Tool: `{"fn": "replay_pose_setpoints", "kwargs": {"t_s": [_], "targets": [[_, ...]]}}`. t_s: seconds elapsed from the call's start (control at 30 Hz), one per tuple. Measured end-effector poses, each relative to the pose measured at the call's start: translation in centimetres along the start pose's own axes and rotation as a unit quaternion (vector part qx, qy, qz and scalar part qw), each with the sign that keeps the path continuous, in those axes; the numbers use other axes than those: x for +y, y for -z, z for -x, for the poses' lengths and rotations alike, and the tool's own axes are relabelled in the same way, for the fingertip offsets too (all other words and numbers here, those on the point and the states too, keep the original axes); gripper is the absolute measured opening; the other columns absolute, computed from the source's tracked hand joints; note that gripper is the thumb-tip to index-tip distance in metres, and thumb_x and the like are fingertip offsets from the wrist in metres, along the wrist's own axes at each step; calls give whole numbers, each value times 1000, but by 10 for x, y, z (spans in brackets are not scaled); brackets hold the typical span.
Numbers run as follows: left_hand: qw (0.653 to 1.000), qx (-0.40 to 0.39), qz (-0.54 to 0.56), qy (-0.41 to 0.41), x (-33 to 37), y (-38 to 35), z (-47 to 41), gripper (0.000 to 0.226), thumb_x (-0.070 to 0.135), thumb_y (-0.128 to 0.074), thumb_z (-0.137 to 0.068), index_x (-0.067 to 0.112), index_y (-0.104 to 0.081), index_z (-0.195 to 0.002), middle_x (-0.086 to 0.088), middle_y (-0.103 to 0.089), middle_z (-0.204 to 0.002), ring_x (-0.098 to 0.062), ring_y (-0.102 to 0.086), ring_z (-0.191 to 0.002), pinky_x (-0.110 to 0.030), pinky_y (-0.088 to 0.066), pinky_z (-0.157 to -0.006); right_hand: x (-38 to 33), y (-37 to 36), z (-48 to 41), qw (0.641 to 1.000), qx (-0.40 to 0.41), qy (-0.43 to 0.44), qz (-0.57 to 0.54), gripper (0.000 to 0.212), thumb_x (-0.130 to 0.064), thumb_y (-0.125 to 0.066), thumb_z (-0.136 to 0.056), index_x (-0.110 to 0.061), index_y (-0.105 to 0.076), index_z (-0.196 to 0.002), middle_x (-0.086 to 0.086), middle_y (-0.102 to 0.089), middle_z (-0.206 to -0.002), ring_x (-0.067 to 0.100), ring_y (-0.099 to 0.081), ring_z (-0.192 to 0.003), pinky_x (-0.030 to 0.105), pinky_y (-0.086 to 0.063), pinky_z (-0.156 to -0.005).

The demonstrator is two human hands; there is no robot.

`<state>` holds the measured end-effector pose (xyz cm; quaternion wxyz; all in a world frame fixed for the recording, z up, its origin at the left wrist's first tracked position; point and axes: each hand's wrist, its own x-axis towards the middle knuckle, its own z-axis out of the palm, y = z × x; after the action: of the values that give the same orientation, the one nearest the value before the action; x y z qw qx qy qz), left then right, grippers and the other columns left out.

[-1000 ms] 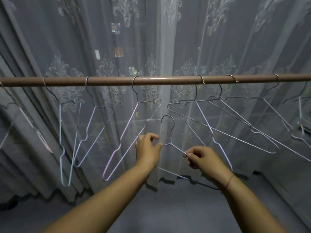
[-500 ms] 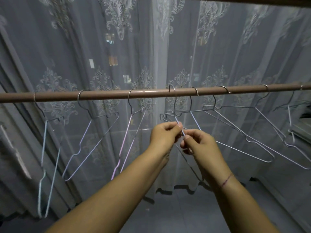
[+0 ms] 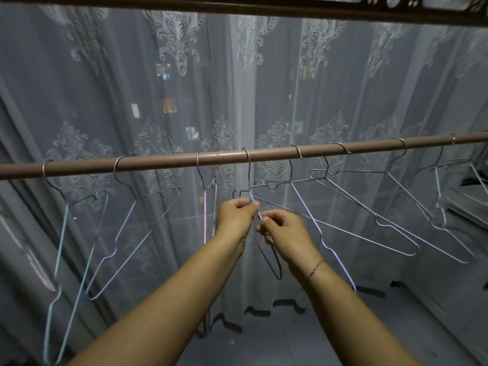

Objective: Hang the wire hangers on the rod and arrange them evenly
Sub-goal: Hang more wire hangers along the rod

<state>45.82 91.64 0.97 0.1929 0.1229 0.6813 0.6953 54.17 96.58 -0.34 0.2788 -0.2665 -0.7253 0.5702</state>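
Observation:
A brown rod (image 3: 158, 163) runs across the view, slightly rising to the right. Several wire hangers hang from it. One thin wire hanger (image 3: 249, 175) has its hook over the rod at the middle; its body drops between my hands, edge-on. My left hand (image 3: 235, 216) pinches its shoulder wire just under the neck. My right hand (image 3: 284, 229) pinches the same wire a little lower and to the right. To its left hang a pink hanger (image 3: 205, 207), a lilac hanger (image 3: 126, 233) and a pale blue hanger (image 3: 60, 260). Grey hangers (image 3: 369, 223) crowd the right side.
A sheer patterned curtain (image 3: 237, 88) hangs right behind the rod. A dark wooden beam (image 3: 264, 9) crosses the top. The tiled floor (image 3: 264, 344) lies below. A pale ledge or furniture edge (image 3: 467, 207) stands at the far right.
One second ago the hanger was held below the rod, unhooked; now its hook sits over the rod. Both hands rose and came together on it. The view tilted upward.

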Motion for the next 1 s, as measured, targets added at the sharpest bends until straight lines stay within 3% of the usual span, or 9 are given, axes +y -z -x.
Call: {"fn": "replay_pose_setpoints", "kwargs": {"t_s": [0.1, 0.23, 0.33, 0.4, 0.5, 0.63, 0.73, 0.9, 1.0], "targets": [[991, 71, -64, -98, 5, 0, 7, 40, 21, -65, -84, 15, -54, -122, -2, -57, -117, -15, -57, -101, -23, -41, -82, -4, 17, 6, 992, 33, 46, 110, 22, -17, -54, -88, -15, -66, -106, -1, -67, -97, 13, -61, -93, 30, -48, -86], [974, 35, -52, -218, 20, -20, 19, 28, 16, -63, -85, 16, -59, -113, -3, -61, -105, -4, -55, -79, -12, -42, -74, -11, 58, 7, 968, 144, 121, 165, 22, -15, -59, -84, -14, -65, -105, 4, -65, -105, 16, -60, -96, 25, -44, -85], [990, -12, -35, -138, 18, -49, 17, 31, 13, -58, -89, 9, -59, -119, -1, -62, -104, -7, -56, -86, -15, -41, -82, -2, 86, 0, 952, 137, 71, 262, 26, -23, -61, -83, -15, -64, -108, 7, -60, -109, 25, -56, -105, 39, -46, -95], [997, -15, -28, -64, 8, -67, 10, 23, 15, -58, -88, 9, -64, -110, -5, -62, -102, -16, -55, -92, -25, -42, -86, 8, 97, -1, 954, 84, 21, 287, 29, -30, -62, -83, -15, -64, -107, 6, -63, -104, 23, -58, -100, 37, -48, -92], [1000, -19, -5, 2, -4, -81, 3, 10, 15, -62, -85, 7, -66, -89, -10, -58, -79, -21, -56, -75, -28, -46, -73, 25, 100, -3, 977, 9, 2, 213, 17, -26, -64, -82, -12, -69, -89, 4, -69, -82, 19, -63, -80, 32, -49, -78], [1000, -4, 18, 12, -6, -101, 4, 24, 4, -59, -85, 9, -60, -62, -8, -54, -56, -9, -46, -39, -11, -38, -41, 36, 108, -12, 991, -73, 20, 111, 17, -16, -63, -82, -16, -65, -65, 2, -64, -64, 8, -54, -56, 26, -48, -65], [998, 32, 58, 7, -1, -112, 3, 27, -5, -55, -85, 9, -59, -62, -5, -57, -55, -12, -51, -47, -12, -42, -40, 36, 114, -24, 988, -105, 57, 94, 17, -16, -62, -84, -12, -66, -68, 2, -64, -62, 10, -54, -56, 27, -45, -64], [992, 89, 87, -6, 17, -124, -7, 27, -6, -54, -84, 9, -57, -63, 1, -58, -45, -3, -50, -34, -15, -43, -44, 29, 118, -53, 985, -130, 92, 72, 18, -17, -61, -84, -14, -66, -67, -1, -62, -58, 11, -52, -54, 30, -45, -66], [989, 124, 85, -4, 22, -128, -16, 29, -5, -52, -85, 9, -57, -60, -1, -58, -46, -8, -51, -41, -20, -42, -49, 22, 118, -64, 984, -140, 94, 55, 21, -18, -60, -85, -3, -69, -74, 4, -63, -61, 14, -52, -56, 31, -45, -65]]}}
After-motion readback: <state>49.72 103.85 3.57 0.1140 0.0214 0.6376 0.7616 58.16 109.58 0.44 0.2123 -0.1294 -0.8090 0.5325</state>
